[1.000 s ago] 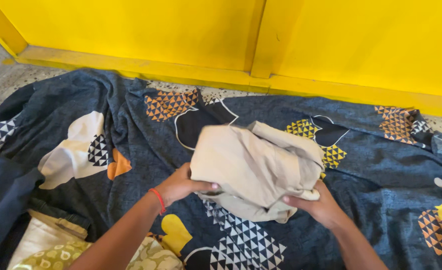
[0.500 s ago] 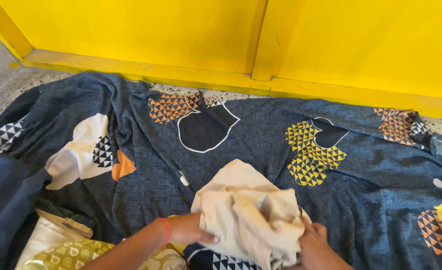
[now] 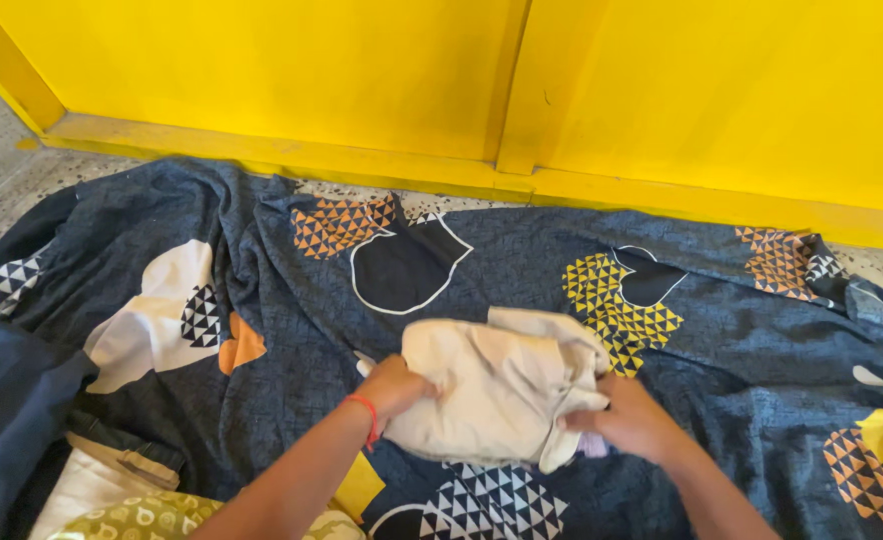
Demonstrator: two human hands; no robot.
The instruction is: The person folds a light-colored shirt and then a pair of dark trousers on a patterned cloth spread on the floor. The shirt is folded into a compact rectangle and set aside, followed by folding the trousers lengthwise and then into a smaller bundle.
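The beige cloth bundle (image 3: pixel 497 390) lies low on the dark grey patterned bedsheet (image 3: pixel 522 250), just below the centre of the head view, between the person's two hands.

Left hand (image 3: pixel 394 387): positioned at 9 o'clock of the bundle, fingers closed into the fabric edge, gripping it. A red thread band (image 3: pixel 369 415) circles the wrist.

Right hand (image 3: pixel 630 418): positioned at 4 o'clock of the bundle, fingers pinched on a folded flap at the bundle's lower right corner. Both hands touch the cloth; the bundle rests against the sheet.

Surroundings: a yellow triangle-print patch (image 3: pixel 617 310) of the sheet sits at 1 o'clock of the bundle, partly covered by it. A black heart-shaped patch (image 3: pixel 402 265) lies at 11 o'clock, well apart. A yellow wall (image 3: pixel 362 70) runs across 12 o'clock, beyond the sheet. A navy garment (image 3: pixel 7 420) lies at 9 o'clock, near the frame edge, with an olive printed fabric (image 3: pixel 137 515) at 7 o'clock.
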